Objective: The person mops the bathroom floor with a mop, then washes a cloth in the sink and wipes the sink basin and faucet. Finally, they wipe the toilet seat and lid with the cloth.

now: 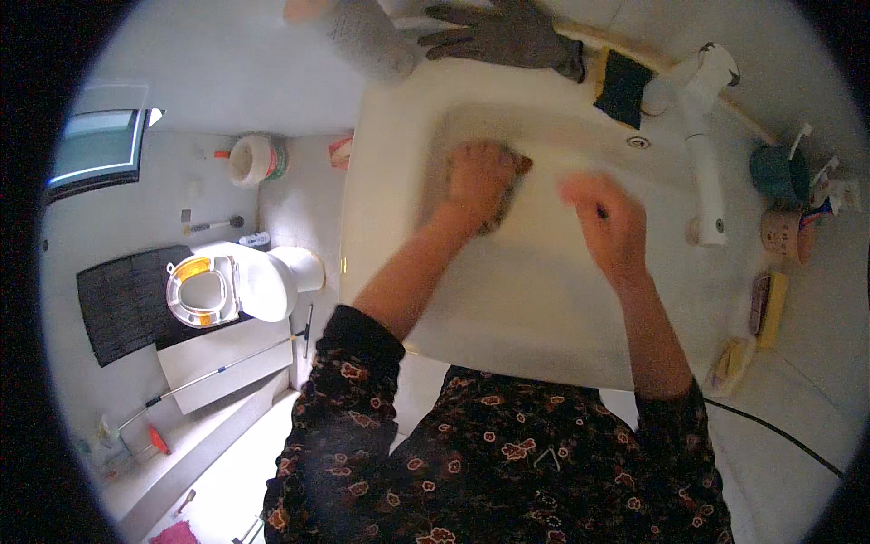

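Observation:
Inside the white washbasin, my left hand presses down on a dark scrubbing pad, gripping it near the basin's left wall. A brownish corner of the pad sticks out past my fingertips. My palm and fingers hide most of it. My right hand hovers over the basin's right side, apart from the pad. Its fingers are curled and motion-blurred, so whether anything small is in them cannot be made out. The drain area is not plain to see.
A white faucet stands at the right. On the far rim lie a dark glove and a black-and-yellow sponge. A teal cup, a pink cup and brushes line the right edge. A toilet is at left.

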A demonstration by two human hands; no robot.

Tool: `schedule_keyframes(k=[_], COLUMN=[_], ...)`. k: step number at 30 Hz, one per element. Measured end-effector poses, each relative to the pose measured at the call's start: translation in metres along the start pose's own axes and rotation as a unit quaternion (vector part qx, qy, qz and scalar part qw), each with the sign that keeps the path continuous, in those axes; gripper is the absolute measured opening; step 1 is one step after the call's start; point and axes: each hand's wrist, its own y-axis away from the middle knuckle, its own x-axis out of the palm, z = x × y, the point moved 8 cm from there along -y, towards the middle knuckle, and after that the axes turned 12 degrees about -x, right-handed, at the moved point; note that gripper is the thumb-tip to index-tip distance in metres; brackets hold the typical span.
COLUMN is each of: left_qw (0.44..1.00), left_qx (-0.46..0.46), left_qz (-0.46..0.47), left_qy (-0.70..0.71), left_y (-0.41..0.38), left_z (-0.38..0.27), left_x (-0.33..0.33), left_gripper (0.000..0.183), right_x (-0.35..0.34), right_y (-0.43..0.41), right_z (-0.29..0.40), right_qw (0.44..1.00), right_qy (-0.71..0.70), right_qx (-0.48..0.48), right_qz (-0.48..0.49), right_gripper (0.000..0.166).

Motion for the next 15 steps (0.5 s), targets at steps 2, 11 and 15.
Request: schedule_keyframes(k=[2,11,15], left_qw=[0.991,0.954,0.97], left_qx=[0.004,-0.135,-0.152], left_qz=[0.073,-0.201,-0.133], left_qy=[0.109,0.175,0.133], left_y=[0.019,-0.013,-0.054], left_z=[-0.012,0.072,0.041], left_x=[0.024,-0.113,-0.106], left_gripper=[0.032,0.045,0.046], right_x=[-0.021,-0.123,-0.116], right_y=[0.063,0.279,0.295], right_z=[-0.006,-0.044,-0.044], right_qw=[0.999,0.944,0.945], right_qy=[0.013,0.275,0.311], right_qx=[-0.031,0.176,0.093], right_qz=[0.008,-0.04,-0.024], right_gripper=[0.007,0.015,0.013])
